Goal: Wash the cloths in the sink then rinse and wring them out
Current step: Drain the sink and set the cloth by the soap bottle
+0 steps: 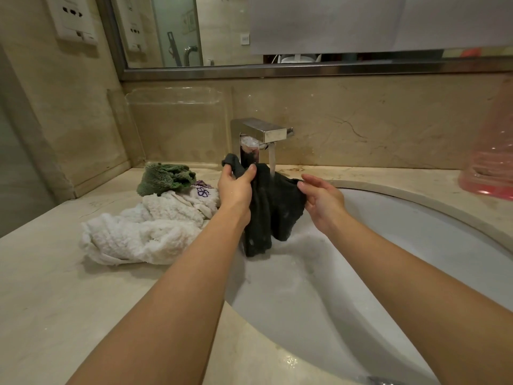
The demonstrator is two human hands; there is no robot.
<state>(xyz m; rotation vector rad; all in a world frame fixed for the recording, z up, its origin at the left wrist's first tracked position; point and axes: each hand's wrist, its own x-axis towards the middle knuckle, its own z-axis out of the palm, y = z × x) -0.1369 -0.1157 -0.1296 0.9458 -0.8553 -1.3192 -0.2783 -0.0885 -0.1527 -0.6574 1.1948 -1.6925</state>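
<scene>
At nine o'clock a white cloth [138, 232] and green cloth [165, 179] lie heaped on the counter [55, 287] beside the sink [416, 245] rim. The left hand [236, 187] grips the black cloth [273, 209] under the running faucet [261, 132]; the right hand [323, 201] pinches its three o'clock edge above the open basin.

Beige marble wall [361, 112], framed mirror [222, 31] — wall socket [72, 18], warm light
</scene>
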